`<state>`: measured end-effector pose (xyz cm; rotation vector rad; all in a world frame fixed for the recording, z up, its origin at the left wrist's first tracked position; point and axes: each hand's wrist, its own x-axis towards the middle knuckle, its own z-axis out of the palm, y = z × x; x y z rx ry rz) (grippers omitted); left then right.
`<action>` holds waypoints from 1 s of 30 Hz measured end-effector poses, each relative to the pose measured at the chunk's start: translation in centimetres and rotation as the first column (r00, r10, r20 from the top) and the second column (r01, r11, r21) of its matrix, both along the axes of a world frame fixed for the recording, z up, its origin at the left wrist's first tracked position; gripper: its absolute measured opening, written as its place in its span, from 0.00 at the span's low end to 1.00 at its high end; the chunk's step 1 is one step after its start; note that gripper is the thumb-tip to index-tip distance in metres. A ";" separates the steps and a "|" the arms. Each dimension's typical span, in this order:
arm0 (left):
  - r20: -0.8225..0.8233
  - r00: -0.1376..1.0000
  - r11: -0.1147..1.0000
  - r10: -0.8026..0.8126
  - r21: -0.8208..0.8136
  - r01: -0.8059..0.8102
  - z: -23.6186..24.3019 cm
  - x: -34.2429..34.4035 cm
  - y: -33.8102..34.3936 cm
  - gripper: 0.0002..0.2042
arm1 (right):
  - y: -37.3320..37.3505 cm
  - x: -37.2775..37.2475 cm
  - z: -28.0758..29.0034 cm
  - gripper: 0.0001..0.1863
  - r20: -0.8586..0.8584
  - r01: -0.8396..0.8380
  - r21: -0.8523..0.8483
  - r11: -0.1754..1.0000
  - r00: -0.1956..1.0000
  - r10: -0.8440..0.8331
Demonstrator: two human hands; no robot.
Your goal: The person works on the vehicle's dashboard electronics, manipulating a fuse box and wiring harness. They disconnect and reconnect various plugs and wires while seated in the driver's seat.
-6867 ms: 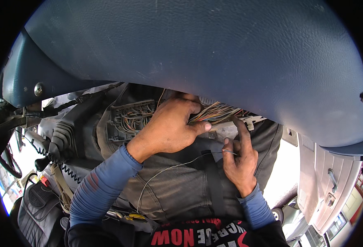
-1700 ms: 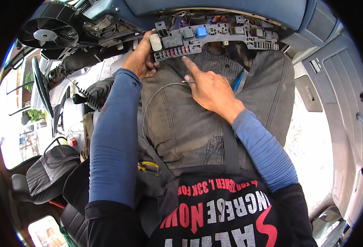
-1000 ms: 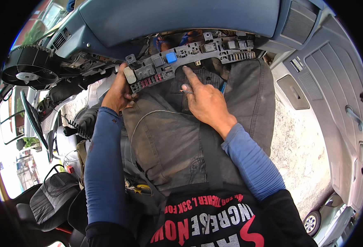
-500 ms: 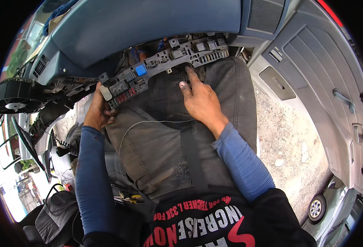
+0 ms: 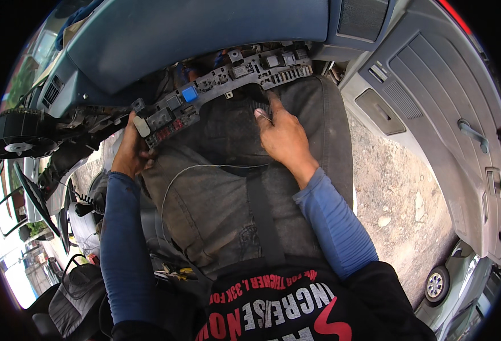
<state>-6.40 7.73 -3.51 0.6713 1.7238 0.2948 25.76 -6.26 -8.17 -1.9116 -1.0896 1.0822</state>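
A long grey fuse box (image 5: 209,95), bearing relays, rows of small fuses and one blue relay (image 5: 190,94), lies tilted below the dashboard, above my knees. My left hand (image 5: 128,150) is closed round its left end, beside a pale relay (image 5: 141,127). At the box's lower right edge, my right hand (image 5: 284,136) reaches up with its index finger, whose tip meets the underside. The right thumb stands apart from that finger, with a thin strand near it. A thin pale wire (image 5: 205,166) crosses my lap and disappears beneath the right hand, the other fingers curled out of sight.
The blue-grey dashboard (image 5: 205,34) overhangs the box. At right the vehicle door (image 5: 432,113) stands open above rough concrete (image 5: 398,193). A round black blower housing (image 5: 23,133) is at far left. Loose wires (image 5: 179,273) lie beside my left hip, near a dark seat (image 5: 77,301).
The fuse box has shifted slightly left and up along with my left hand. My right hand has slid a little to the right along its lower edge.
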 end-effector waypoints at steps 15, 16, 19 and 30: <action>0.046 0.999 1.000 -0.009 0.027 0.008 -0.3 0.1 0.1 0.34 | 0.2 -0.1 -0.6 0.33 -0.044 -0.032 -0.012 0.999 0.999 0.031; 0.045 0.999 0.999 -0.004 0.054 0.001 -0.3 -0.3 0.1 0.34 | 0.2 -0.2 -0.6 0.33 -0.042 -0.035 -0.012 0.999 0.999 0.035; -0.046 0.999 1.000 -0.017 0.001 0.017 0.6 1.2 -0.1 0.35 | 0.1 0.1 -1.1 0.31 -0.044 -0.016 0.013 1.000 0.999 0.017; -0.041 0.998 0.988 -0.043 0.148 0.048 0.4 1.1 -0.9 0.32 | 0.3 0.4 -0.3 0.25 -0.210 0.118 0.142 0.983 0.974 -0.087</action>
